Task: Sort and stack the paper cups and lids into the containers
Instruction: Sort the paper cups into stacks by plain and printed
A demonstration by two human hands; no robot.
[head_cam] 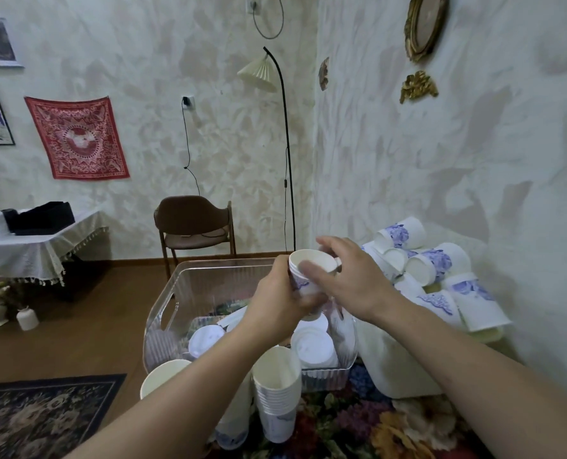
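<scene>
My left hand (280, 301) grips a small stack of white paper cups (308, 265) with blue print, held above the clear plastic container (166, 313). My right hand (348, 276) meets the stack from the right, thumb across the top cup's rim and fingers curled behind it. Several white lids (313, 346) lie inside the container. A tall stack of nested cups (277, 389) stands in front of the container, and another open cup (162, 376) shows under my left forearm. A pile of loose cups (437, 270) lies against the wall at right.
The cups and container sit on a floral cloth (374, 422). A white bag or sheet (391, 359) lies between container and cup pile. A brown chair (194, 223) and floor lamp (285, 154) stand behind; a side table (27, 250) stands left.
</scene>
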